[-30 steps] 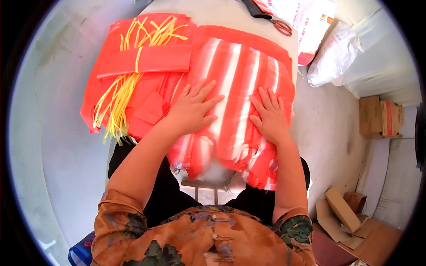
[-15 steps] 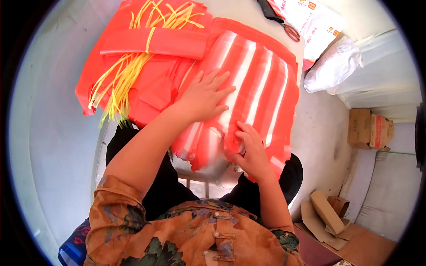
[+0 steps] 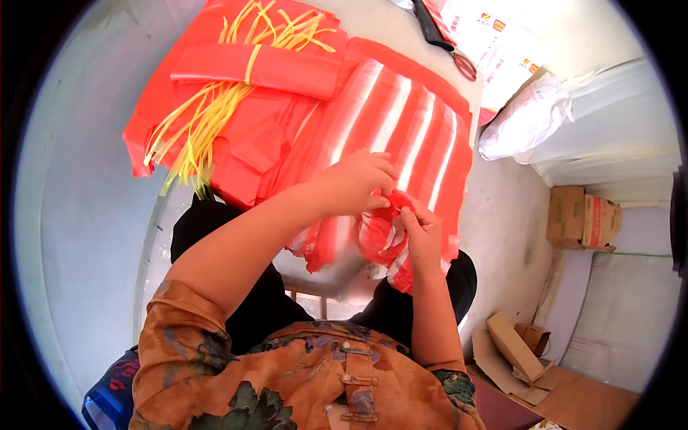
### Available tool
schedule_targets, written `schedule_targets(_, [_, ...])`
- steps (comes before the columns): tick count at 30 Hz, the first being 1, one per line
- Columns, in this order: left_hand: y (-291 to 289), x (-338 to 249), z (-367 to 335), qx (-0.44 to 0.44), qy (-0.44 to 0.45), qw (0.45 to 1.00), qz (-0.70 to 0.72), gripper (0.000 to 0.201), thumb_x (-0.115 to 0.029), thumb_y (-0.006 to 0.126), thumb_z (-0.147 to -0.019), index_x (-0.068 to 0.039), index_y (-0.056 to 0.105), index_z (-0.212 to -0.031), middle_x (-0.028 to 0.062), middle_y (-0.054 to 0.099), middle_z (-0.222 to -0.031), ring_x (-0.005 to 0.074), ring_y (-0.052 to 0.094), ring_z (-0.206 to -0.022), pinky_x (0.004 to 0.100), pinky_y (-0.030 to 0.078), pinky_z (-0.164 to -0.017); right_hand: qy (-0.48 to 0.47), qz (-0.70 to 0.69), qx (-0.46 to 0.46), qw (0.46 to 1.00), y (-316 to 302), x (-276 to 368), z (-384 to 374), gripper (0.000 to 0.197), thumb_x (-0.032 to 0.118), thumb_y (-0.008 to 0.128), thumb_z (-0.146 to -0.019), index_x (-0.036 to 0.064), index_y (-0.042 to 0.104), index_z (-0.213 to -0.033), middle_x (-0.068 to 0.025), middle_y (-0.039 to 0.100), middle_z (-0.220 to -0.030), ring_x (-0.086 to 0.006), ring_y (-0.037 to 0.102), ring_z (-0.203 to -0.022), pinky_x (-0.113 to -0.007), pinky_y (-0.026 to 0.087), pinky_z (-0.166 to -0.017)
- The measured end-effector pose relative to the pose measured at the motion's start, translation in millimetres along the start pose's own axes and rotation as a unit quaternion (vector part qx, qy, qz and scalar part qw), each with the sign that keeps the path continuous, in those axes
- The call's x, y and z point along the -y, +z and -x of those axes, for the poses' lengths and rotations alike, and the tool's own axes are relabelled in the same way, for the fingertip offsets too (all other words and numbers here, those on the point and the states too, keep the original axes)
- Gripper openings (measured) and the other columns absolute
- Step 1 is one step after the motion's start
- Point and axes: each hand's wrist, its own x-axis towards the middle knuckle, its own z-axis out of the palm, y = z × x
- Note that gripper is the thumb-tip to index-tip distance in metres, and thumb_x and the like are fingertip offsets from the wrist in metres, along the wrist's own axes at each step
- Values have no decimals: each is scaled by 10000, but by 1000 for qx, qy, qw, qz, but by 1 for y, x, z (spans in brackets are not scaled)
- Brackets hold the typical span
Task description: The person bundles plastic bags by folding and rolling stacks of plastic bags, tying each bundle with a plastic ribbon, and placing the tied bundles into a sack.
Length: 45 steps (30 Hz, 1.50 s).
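A thick stack of red-and-white striped plastic bags [image 3: 390, 118] lies on the table in front of me, its near edge hanging toward my lap. My right hand [image 3: 423, 233] pinches a lifted red corner of a plastic bag [image 3: 401, 203] between thumb and fingers. From the other side, my left hand [image 3: 358, 183] reaches over the stack, with thumb and fingertips closed on the same corner. Below my hands the bag edges [image 3: 380, 236] are crumpled and curled back.
To the left is a pile of plain red plastic sheets [image 3: 251, 147] with a folded red bundle [image 3: 287, 68] and yellow ties [image 3: 208, 125]. Scissors [image 3: 464, 66] lie at the table's far edge. A white sack [image 3: 527, 118] and cardboard boxes [image 3: 570, 215] stand at right.
My left hand has come off the flat stack and moved right and nearer to meet my right hand. The right hand has lifted a red bag corner, and the near edges have curled up.
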Motion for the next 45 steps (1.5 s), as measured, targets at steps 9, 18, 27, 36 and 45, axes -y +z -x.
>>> schedule_targets(9, [-6, 15, -2, -62, -69, 995, 29, 151, -166, 683, -853, -22, 696, -899, 88, 670, -969, 263, 609, -1019, 378, 484, -881, 50, 43, -10, 998, -18, -8, -17, 242, 107, 639, -947, -9, 683, -1155, -50, 698, -981, -72, 588, -739, -219, 467, -619])
schedule_targets(18, [-39, 19, 33, -327, -313, 861, 231, 354, -297, 534, -1001, 4, 605, -1174, 108, 637, -1068, 188, 597, -1008, 320, 464, -895, 6, -115, -87, 990, -5, -14, -19, 225, 85, 625, -947, -27, 672, -1136, -71, 698, -994, -125, 632, -874, -269, 498, -774])
schedule_targets(27, [-33, 16, 26, -302, -367, 808, 348, 520, -339, 538, -1003, 1, 419, -1377, 108, 612, -1134, 160, 581, -1000, 294, 461, -893, -5, -160, -79, 984, -9, -23, -21, 212, 72, 617, -957, -20, 667, -1141, -79, 697, -1048, -160, 648, -945, -293, 513, -868])
schedule_targets(36, [-46, -16, 45, -181, -383, 875, 234, 730, -195, 711, -845, -47, 350, -1463, 148, 629, -1171, 196, 619, -1046, 332, 519, -845, -15, -172, -87, 981, -18, -37, -21, 89, 68, 628, -956, 33, 707, -977, -82, 725, -1031, -176, 685, -946, -307, 537, -861])
schedule_targets(45, [-56, -36, 92, -85, -392, 880, 255, 843, -54, 650, -848, -175, 228, -1568, 27, 548, -809, 100, 499, -693, 294, 443, -647, -79, 95, -32, 992, 5, -26, 2, 130, 5, 651, -891, 15, 714, -1004, -80, 689, -1057, -169, 646, -932, -284, 522, -813])
